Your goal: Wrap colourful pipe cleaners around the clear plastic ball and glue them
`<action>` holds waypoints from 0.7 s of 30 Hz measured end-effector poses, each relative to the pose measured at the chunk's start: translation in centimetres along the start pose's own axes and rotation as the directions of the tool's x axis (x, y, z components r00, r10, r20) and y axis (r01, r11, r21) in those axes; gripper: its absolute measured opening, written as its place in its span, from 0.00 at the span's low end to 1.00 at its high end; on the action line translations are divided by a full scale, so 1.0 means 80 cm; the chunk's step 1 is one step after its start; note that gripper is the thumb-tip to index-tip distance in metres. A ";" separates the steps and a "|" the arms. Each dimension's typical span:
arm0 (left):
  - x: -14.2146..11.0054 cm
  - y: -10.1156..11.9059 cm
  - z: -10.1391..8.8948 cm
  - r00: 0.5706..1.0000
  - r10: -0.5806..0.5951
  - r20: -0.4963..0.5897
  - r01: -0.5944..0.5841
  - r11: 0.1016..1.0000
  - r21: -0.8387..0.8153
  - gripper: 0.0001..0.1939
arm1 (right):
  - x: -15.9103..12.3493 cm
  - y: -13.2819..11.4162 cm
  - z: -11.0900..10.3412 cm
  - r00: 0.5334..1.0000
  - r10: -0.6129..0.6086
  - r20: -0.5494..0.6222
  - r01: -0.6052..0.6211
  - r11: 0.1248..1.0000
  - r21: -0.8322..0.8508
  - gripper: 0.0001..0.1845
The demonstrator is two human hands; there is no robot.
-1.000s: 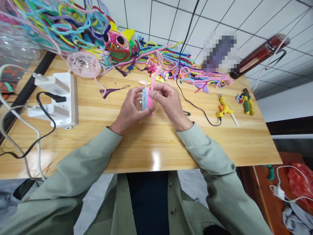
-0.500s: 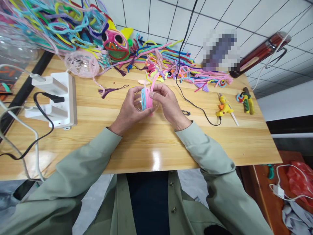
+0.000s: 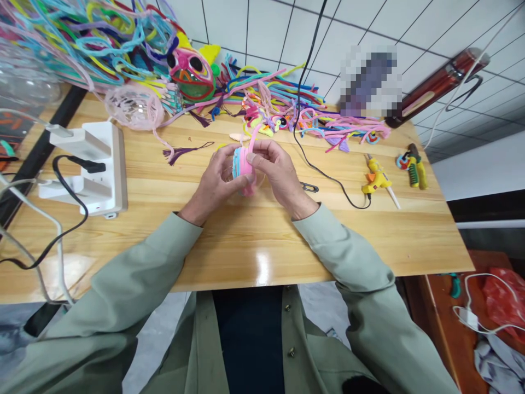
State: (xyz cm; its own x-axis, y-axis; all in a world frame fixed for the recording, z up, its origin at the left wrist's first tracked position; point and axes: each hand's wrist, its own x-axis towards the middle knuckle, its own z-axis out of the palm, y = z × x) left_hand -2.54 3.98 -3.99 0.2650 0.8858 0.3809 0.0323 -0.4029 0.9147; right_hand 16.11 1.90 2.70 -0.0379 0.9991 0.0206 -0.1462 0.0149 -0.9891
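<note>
Between my hands is a clear plastic ball wrapped round its middle with pink and light-blue pipe cleaners (image 3: 245, 164). My left hand (image 3: 215, 183) curls round its left side, thumb pressed on the pink band. My right hand (image 3: 279, 172) pinches a pink strand against the band from the right, thumb on top. The strand's loose end sticks up above the fingers. Much of the clear ball is hidden by my fingers. A purple tassel (image 3: 184, 152) lies to the left, and a black clip (image 3: 309, 187) lies by my right wrist.
Heaps of coloured pipe cleaners (image 3: 118, 44) line the back, with a pink decorated ball (image 3: 192, 74) among them. A white power strip (image 3: 110, 169) stands left. To the right lie a yellow glue gun (image 3: 377, 178), pliers (image 3: 416, 167) and a leaning red thermos (image 3: 441, 87).
The wrapped ball has turned slightly in my hands, so more pink shows at the lower edge. Both hands keep their hold in nearly the same place.
</note>
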 end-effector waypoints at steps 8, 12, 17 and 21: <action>0.006 -0.002 -0.006 0.993 -0.097 -0.068 0.086 0.985 -0.148 0.49 | 0.010 0.000 -0.014 0.997 -0.072 -0.011 0.070 0.995 -0.077 0.33; 0.011 -0.007 -0.012 0.976 -0.172 -0.136 0.120 0.937 -0.329 0.40 | 0.000 -0.021 -0.086 0.969 -0.218 -0.111 0.165 0.916 -0.365 0.29; 0.017 0.024 -0.009 0.973 -0.221 -0.069 0.151 0.832 -0.534 0.29 | -0.071 -0.074 -0.227 0.780 -0.383 -0.495 -0.225 0.566 -0.793 0.16; 0.012 0.064 -0.005 0.959 -0.205 0.195 0.282 0.751 -0.597 0.30 | -0.105 -0.092 -0.291 0.588 -0.167 -0.791 -0.760 0.221 -0.611 0.22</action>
State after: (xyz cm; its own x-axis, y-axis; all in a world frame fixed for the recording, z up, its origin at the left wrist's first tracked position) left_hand -2.50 2.87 1.10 0.4352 0.8876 0.1510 -0.4762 0.0846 0.8752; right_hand 40.49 -5.63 6.39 0.7842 0.6174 0.0618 0.6009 -0.7309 -0.3236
